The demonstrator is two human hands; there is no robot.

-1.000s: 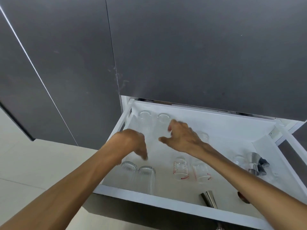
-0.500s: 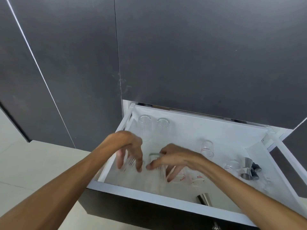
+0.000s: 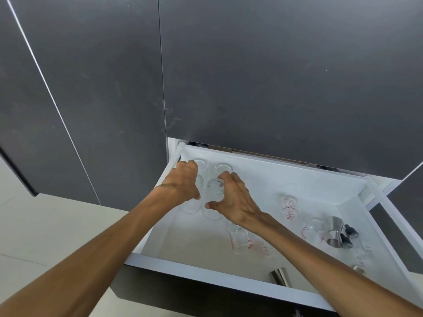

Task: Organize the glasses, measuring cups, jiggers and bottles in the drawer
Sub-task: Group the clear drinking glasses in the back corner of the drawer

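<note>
Head view. You have both hands in the back-left corner of the open white drawer (image 3: 229, 274). Your left hand (image 3: 183, 184) curls over a clear tumbler (image 3: 191, 205), fingers draped on its far side; whether they press the glass or only rest on it I cannot tell. Your right hand (image 3: 233, 197) cups a second tumbler (image 3: 214, 202), thumb low on the near side and fingers arched over the rim, a wrap that looks closed on the glass.

Two more glasses (image 3: 223, 168) stand upright against the back wall, just beyond your fingers. Judgement: you are setting the held pair in a second row directly in front of them, so that glasses group on the left.

Measuring cups with red markings (image 3: 289, 207) sit mid-drawer, one more (image 3: 239, 240) just under your right forearm. Steel jiggers (image 3: 336, 232) lie near the right wall, another piece of steel (image 3: 280, 275) at the front edge.

Room: the left wall is just beside your left hand, leaving little sideways slack. The floor between the tumblers and the measuring cups is bare. When withdrawing, mind the cup beneath your right forearm.
</note>
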